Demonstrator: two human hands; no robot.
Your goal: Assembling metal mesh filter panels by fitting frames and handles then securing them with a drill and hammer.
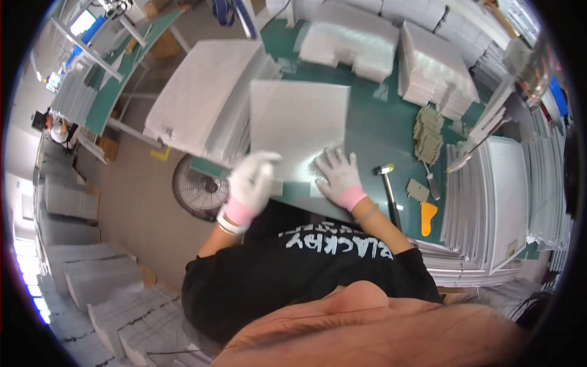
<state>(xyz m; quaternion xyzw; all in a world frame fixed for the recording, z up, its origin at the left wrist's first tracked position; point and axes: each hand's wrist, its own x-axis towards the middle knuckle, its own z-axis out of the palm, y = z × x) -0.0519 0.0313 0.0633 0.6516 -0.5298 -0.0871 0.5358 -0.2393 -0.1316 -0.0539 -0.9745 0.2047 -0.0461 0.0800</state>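
Evidently, the sheet (299, 119) is lying on the counter (370, 131) straight ahead; the right hand (339, 178) is resting fingers-apart over its near right corner, the left hand (252, 182) is curling beside the near left, any grip unclear.

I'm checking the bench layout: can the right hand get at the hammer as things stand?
Probably yes: the right hand rests, fingers spread, by the perforated sheet, and the hammer lies just to its right, with nothing apparent in between.
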